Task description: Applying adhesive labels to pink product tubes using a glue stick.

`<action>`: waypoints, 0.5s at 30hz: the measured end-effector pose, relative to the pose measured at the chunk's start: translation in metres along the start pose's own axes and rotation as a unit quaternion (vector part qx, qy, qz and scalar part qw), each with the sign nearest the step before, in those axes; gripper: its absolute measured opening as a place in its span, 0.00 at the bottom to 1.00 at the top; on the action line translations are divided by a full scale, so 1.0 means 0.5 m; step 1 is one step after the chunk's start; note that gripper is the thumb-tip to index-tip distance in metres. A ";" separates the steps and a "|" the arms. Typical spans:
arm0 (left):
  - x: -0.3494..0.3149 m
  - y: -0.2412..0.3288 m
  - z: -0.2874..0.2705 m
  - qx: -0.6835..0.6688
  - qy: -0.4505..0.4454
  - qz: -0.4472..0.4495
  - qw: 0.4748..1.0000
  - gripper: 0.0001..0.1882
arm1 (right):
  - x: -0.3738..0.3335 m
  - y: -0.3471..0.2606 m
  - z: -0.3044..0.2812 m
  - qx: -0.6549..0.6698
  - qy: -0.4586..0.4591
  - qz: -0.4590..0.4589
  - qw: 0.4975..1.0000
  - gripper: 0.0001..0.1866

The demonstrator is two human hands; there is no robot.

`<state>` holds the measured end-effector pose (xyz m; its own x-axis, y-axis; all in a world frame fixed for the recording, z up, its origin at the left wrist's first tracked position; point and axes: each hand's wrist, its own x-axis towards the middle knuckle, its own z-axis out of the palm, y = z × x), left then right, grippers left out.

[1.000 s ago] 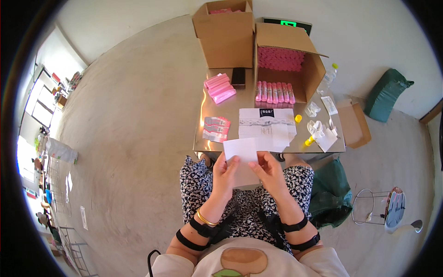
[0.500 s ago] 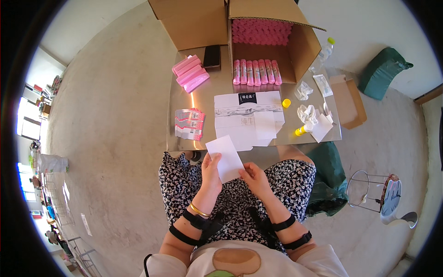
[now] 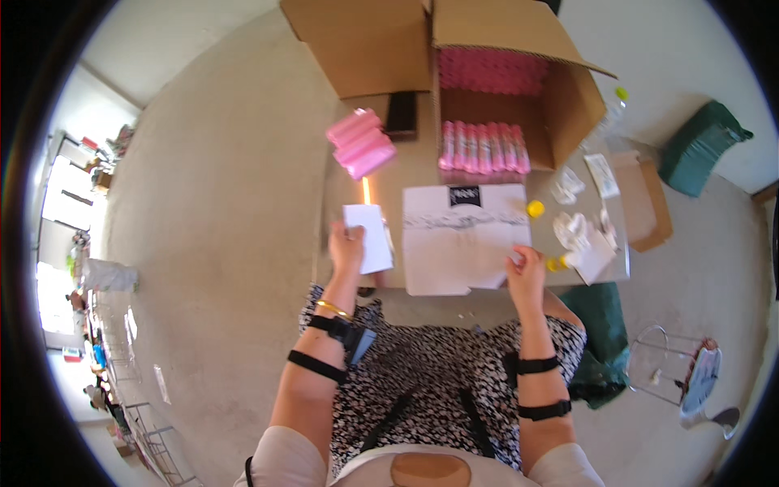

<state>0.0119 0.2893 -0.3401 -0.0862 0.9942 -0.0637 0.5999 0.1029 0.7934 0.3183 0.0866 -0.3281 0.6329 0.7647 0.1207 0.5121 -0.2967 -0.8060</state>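
A blank white paper card [image 3: 372, 247] is pinched in my left hand [image 3: 347, 250] at the left of the table. Underneath the card, the stack of pink-and-grey printed cards is mostly covered. My right hand [image 3: 527, 276] is at the lower right corner of a flattened white carton sheet [image 3: 454, 243], fingers closed together. What lies between those fingertips is too blurred to name. Just right of that hand lies a yellow glue stick [image 3: 557, 264], and its yellow cap [image 3: 535, 209] stands apart beside the sheet.
An open cardboard box [image 3: 580, 122] holds many pink tubes, with a row of pink tubes [image 3: 484, 148] before it. Pink packets [image 3: 361, 144] and a black phone-like object [image 3: 402, 114] lie farther left. Crumpled tissues [image 3: 572, 230] sit at right; a stool [image 3: 698, 373] stands beyond.
My hands have separated: the left carried the white card left over the printed cards, while the right let go of it and moved right to the carton sheet's corner. The view shifted slightly.
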 end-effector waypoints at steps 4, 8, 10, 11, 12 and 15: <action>-0.025 0.103 0.025 0.205 0.006 0.005 0.979 0.32 | 0.003 0.012 -0.033 -0.007 0.020 0.014 1.000 0.14; 0.004 0.154 0.002 0.270 0.037 0.086 0.958 0.39 | 0.006 -0.117 -0.068 0.172 -0.045 0.095 0.980 0.07; 0.038 0.154 0.018 0.312 0.037 0.089 0.945 0.39 | -0.006 -0.228 -0.101 0.338 -0.070 0.035 0.938 0.03; 0.059 0.154 0.022 0.353 0.034 0.092 0.931 0.39 | -0.019 -0.301 -0.128 0.358 -0.049 -0.012 0.933 0.03; 0.077 0.169 0.027 0.337 0.023 0.081 0.938 0.38 | -0.030 -0.357 -0.166 0.373 -0.025 -0.061 0.926 0.04; 0.147 0.217 0.053 0.242 -0.029 -0.031 0.969 0.36 | -0.107 -0.346 -0.253 0.313 0.240 -0.209 0.895 0.27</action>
<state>0.0917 0.3743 -0.2750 -0.0966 0.9843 -0.1477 0.8991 0.1499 0.4113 0.2692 0.0249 -0.1218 0.7147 0.3563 0.6019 0.4319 0.4520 -0.7805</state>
